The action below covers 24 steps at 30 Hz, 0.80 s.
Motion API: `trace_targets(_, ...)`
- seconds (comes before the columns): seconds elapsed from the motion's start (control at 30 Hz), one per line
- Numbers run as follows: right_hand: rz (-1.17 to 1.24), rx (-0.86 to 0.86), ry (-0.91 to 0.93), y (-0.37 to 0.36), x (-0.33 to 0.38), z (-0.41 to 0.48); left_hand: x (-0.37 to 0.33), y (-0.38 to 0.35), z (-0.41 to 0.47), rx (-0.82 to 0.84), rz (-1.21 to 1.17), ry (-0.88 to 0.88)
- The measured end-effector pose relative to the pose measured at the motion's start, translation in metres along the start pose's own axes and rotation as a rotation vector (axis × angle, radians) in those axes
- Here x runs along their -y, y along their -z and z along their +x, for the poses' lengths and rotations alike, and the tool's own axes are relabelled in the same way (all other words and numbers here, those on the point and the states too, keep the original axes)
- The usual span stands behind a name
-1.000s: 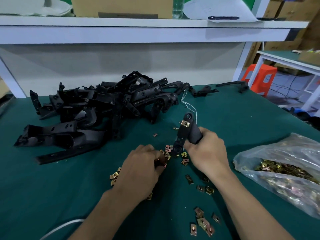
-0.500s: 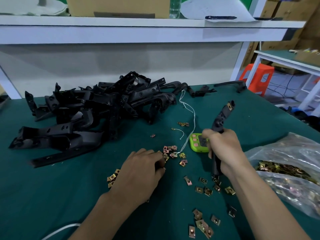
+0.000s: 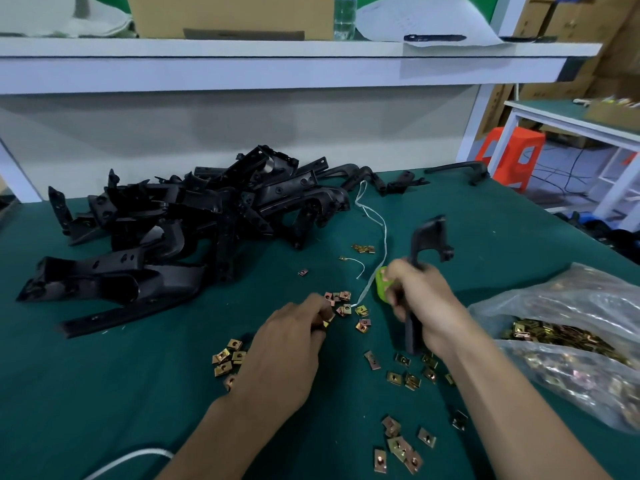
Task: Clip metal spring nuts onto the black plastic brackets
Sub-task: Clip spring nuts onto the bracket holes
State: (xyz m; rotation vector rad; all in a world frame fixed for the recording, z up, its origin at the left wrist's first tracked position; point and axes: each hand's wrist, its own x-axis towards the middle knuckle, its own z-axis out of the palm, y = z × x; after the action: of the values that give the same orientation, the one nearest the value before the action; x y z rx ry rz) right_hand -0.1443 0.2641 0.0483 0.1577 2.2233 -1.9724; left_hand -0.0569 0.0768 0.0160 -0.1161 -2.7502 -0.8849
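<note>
My right hand (image 3: 424,306) grips a black plastic bracket (image 3: 427,240) upright, its curved head above my fist and its lower end on the green mat. My left hand (image 3: 287,351) is curled over a cluster of brass-coloured spring nuts (image 3: 341,301), fingertips pinching one of them. More loose spring nuts (image 3: 401,448) lie scattered across the mat in front of me. A large heap of black brackets (image 3: 180,230) fills the left and back of the table.
A clear plastic bag of spring nuts (image 3: 568,341) lies at the right. A small green device (image 3: 381,284) with a white string (image 3: 375,220) sits behind my right hand. A white shelf (image 3: 277,64) with a cardboard box runs above; an orange stool (image 3: 512,154) stands far right.
My right hand carried the bracket to the right and turned it, so its curved head now points up. The green device came into view. My left hand stayed over the nuts.
</note>
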Motion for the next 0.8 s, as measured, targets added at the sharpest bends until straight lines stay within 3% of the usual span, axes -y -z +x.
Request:
trace_targets(0.23, -0.221, 0.269, 0.196, -0.043, -0.008, -0.025, 0.005, 0.005, 0.006, -0.08, -0.28, 0.09)
trace_targets(0.37, -0.35, 0.248, 0.326, -0.052, -0.013, -0.027, 0.007, 0.007, 0.007, -0.094, -0.377, 0.116)
trace_targets(0.57, -0.254, 0.314, 0.256, -0.041, -0.012, -0.021, 0.013, 0.005, 0.007, -0.004, -0.443, 0.09)
trace_targets(0.8, -0.088, 0.409, 0.181, -0.036, -0.01, -0.023, 0.018, 0.005, 0.012, -0.008, -0.745, 0.125)
